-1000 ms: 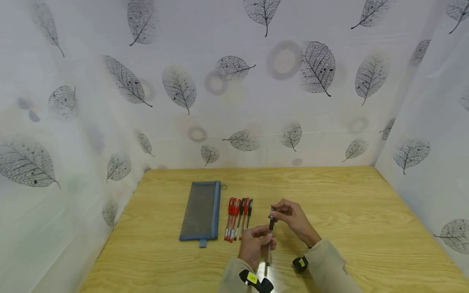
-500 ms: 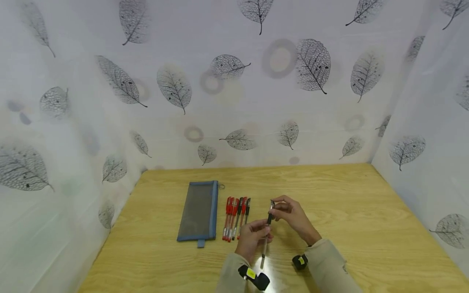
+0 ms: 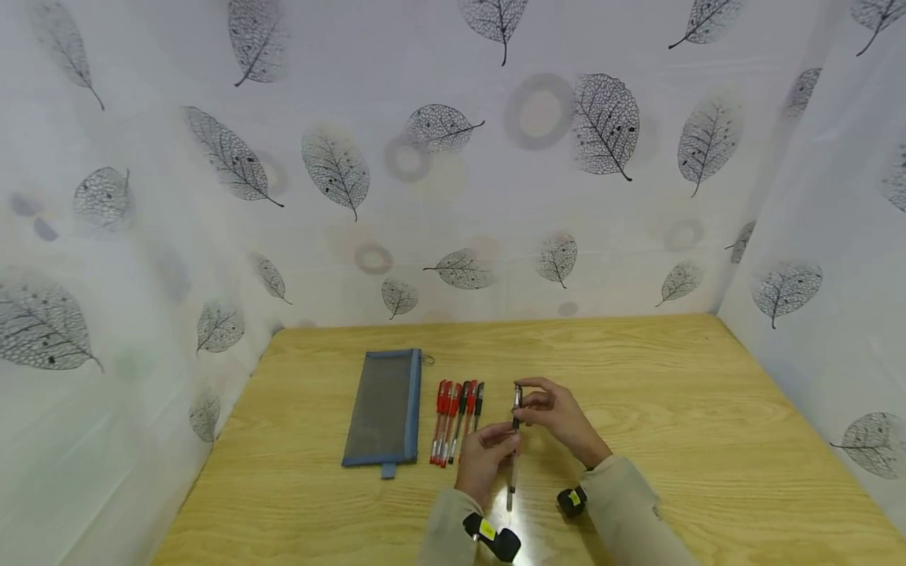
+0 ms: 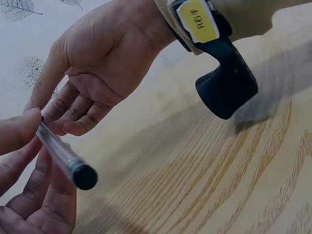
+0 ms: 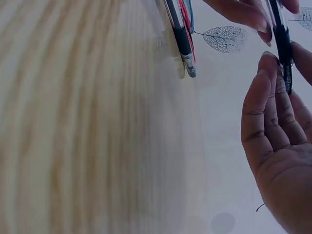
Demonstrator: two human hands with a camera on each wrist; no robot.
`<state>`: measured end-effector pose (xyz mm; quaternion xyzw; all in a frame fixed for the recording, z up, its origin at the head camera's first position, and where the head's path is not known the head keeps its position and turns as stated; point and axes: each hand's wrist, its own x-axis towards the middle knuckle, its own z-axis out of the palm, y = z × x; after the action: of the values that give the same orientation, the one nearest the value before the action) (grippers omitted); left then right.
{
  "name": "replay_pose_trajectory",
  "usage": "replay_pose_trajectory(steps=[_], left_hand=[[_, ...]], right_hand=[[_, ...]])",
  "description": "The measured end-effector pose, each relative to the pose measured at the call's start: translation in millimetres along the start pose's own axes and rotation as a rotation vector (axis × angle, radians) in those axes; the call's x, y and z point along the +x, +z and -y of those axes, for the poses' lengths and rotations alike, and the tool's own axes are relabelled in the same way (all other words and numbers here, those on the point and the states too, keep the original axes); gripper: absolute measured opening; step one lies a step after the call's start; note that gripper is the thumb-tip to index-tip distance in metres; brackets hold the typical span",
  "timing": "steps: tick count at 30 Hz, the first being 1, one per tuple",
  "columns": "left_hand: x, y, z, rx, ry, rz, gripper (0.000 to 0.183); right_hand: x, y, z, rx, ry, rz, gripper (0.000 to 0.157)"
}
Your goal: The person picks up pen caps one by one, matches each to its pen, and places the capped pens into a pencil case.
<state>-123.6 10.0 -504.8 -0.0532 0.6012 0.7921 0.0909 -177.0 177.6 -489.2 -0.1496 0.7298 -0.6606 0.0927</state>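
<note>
Both hands hold one black gel pen with a clear barrel, its black-capped end pointing away. My left hand pinches the barrel between thumb and fingers. Farther up, my right hand grips the black cap between thumb and fingers. In the left wrist view the pen's dark rear end points at the camera. To the left, red pens and black pens lie side by side on the table, caps toward the back; my left hand covers the lower ends of some.
A grey mesh zip pouch with blue edging lies flat left of the pens. The wood-grain table meets a leaf-print curtain at the back and sides. Each wrist carries a small black camera.
Both hands still hold the pen. The right hand and cap end have shifted slightly left, and the pen now stands straighter in view. The row of pens and the pouch lie as before.
</note>
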Motion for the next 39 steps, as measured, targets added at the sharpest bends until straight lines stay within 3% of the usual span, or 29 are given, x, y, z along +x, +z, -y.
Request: replay_pose_trajectory(steps=[6,18,26,33,39], left_hand=[[1.8,-3.8,2.5,0.053,0.015,-0.080,0.027],[1.0,-9.5,-0.3,0.048,0.004,-0.125,0.032],[0.6,-10.2,0.1,0.059,0.013,-0.140,0.036],[-0.4,-10.8,-1.8,0.116,0.040,-0.173,0.036],[-1.3,-13.0,-1.9,0.133,0.061,-0.182,0.036]], right_hand=[[13,1.5,-2,-0.019,0.086,-0.039,0.057],[44,9.9,-9,-0.092,0.198,-0.052,0.051],[52,14.3,-8,-0.094,0.185,-0.034,0.048],[63,20.5,-11,-0.126,0.283,-0.082,0.050],[66,26.3,-8,-0.182,0.311,-0.096,0.050]])
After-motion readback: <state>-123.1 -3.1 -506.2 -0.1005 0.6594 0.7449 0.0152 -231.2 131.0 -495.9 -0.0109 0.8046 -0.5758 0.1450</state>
